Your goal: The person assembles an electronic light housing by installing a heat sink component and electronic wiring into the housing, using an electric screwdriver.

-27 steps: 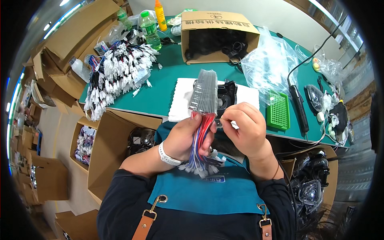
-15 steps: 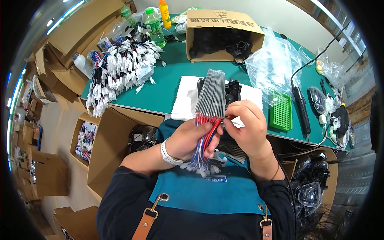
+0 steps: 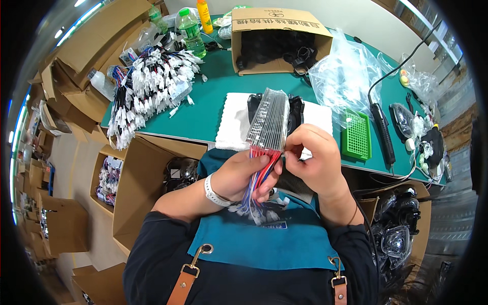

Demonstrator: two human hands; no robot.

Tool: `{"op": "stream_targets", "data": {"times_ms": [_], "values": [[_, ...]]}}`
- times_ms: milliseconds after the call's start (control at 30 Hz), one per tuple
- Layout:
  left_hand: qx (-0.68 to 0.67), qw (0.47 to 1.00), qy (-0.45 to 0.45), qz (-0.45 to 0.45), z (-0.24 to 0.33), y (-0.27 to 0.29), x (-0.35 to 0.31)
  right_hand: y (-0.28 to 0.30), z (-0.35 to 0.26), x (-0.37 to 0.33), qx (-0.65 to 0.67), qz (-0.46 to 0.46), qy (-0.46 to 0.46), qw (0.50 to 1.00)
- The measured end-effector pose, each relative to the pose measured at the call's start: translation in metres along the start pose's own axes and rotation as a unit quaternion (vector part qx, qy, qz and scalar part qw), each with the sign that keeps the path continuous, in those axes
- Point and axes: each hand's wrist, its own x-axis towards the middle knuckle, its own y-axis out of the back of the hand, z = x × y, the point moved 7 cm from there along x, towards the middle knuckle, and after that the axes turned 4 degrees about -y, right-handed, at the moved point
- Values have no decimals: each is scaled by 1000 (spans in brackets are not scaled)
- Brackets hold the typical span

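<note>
A bundle of red and blue wires (image 3: 262,165) with a clear plastic sleeve over its upper part is being held upright above the lap, in front of the green table (image 3: 213,109). The bundle is being gripped around its middle by the left hand (image 3: 239,175), fingers wrapped closed on the wires; a white wristband (image 3: 213,190) is being worn on that wrist. At the right edge of the bundle, something small is being pinched between thumb and fingertips of the right hand (image 3: 315,160), probably a single wire; the exact contact is hidden by the fingers.

White connector ends (image 3: 259,213) are hanging below the left hand, over the teal apron (image 3: 264,239).

Judged state of work: one wire is apparently being separated from the bundle, and the bundle is looking nearly full, so most of it is being left to do. A large heap of white-ended wire harnesses (image 3: 150,89) is lying on the table's left side. A black part (image 3: 295,107) is resting on a white cloth (image 3: 231,122) behind the bundle, with nothing visibly being fitted to it. A green tray (image 3: 356,134) and a black power tool (image 3: 384,134) are lying untouched to the right.
</note>
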Motion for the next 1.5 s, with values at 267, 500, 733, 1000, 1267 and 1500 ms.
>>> {"op": "stream_targets", "data": {"times_ms": [267, 500, 733, 1000, 1267, 1500], "values": [[11, 1000, 1, 23, 0, 2, 2, 3, -4, -7, -32, 53, -19, 998], [17, 999, 8, 35, -2, -1, 2, 6, -10, -7, -46, 66, -5, 997], [21, 998, 24, 47, 2, -3, 1, 7, -3, -5, -2, 36, -13, 999], [5, 999, 31, -7, 8, -5, 5, 9, -17, -2, -54, 40, 78, 995], [-114, 988, -41, -92, 32, 28, 8, 24, -17, -10, 106, 22, 45, 993], [597, 778, -189, 58, 76, -7, -23, 14, 10, -11, 338, 4, -114, 934]]}}
